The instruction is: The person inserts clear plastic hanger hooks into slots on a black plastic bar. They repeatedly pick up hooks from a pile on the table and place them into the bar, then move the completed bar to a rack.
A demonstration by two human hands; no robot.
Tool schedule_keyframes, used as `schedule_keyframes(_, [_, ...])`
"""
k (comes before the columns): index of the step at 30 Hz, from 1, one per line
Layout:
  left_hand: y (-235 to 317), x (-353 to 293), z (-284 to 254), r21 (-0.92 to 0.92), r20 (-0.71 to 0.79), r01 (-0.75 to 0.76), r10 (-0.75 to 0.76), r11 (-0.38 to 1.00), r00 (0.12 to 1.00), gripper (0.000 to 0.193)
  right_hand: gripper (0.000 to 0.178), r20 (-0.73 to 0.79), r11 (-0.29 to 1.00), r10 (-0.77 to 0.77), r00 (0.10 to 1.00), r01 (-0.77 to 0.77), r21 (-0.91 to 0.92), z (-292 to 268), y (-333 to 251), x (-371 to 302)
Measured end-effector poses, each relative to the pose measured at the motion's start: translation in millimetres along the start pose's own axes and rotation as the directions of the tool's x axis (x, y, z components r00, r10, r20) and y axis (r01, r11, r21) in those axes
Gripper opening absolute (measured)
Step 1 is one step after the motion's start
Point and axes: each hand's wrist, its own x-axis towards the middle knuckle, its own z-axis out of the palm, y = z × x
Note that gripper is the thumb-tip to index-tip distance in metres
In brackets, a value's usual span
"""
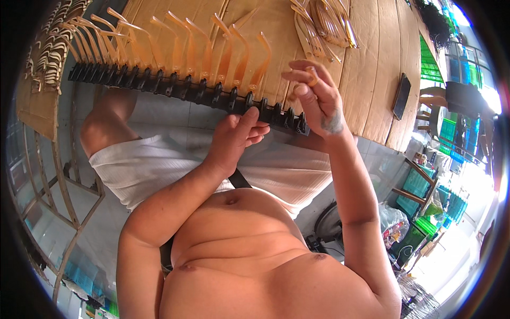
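Observation:
A long black clip rack (186, 91) runs along the near edge of the cardboard-covered table. Amber translucent eyeglass temples (204, 50) stand in many of its clips, crowded toward the left; the clips at the right end hold none. My left hand (236, 135) grips the rack's near edge right of its middle, thumb on top and fingers curled below. Above the rack's right end is my right hand (321, 95), its fingers closed around a small amber piece (312, 77) that looks like the end of an eyeglass temple. The rest of that piece is hidden by the fingers.
Loose amber temples (319, 29) lie heaped at the far side of the cardboard (372, 69). Stacks of curved temples (49, 53) fill the left corner. A dark flat phone-like object (402, 95) rests near the right edge. Metal table legs (74, 223) stand at left.

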Motion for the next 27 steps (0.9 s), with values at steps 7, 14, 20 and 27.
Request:
schedule_keyframes(7, [-10, 6, 8, -0.005, 0.034, 0.024, -0.024, 1.000, 0.999, 0.047, 0.023, 0.059, 0.909, 0.306, 0.950, -0.310, 0.278, 20, 2, 8])
schedule_keyframes(14, [-11, 5, 7, -0.039, 0.039, -0.001, 0.002, 0.999, 0.999, 0.043, 0.023, 0.198, 0.934, 0.261, 0.945, -0.299, 0.196, 17, 3, 12])
schedule_keyframes(20, [-12, 6, 6, -0.035, 0.039, 0.003, -0.002, 0.999, 0.999, 0.043, 0.024, 0.241, 0.911, 0.293, 0.925, -0.347, 0.225, 15, 2, 13])
schedule_keyframes(27, [-15, 8, 2, -0.016, 0.030, 0.010, -0.009, 1.000, 1.000, 0.043, 0.029, 0.306, 0.879, 0.307, 0.901, -0.392, 0.273, 12, 11, 14])
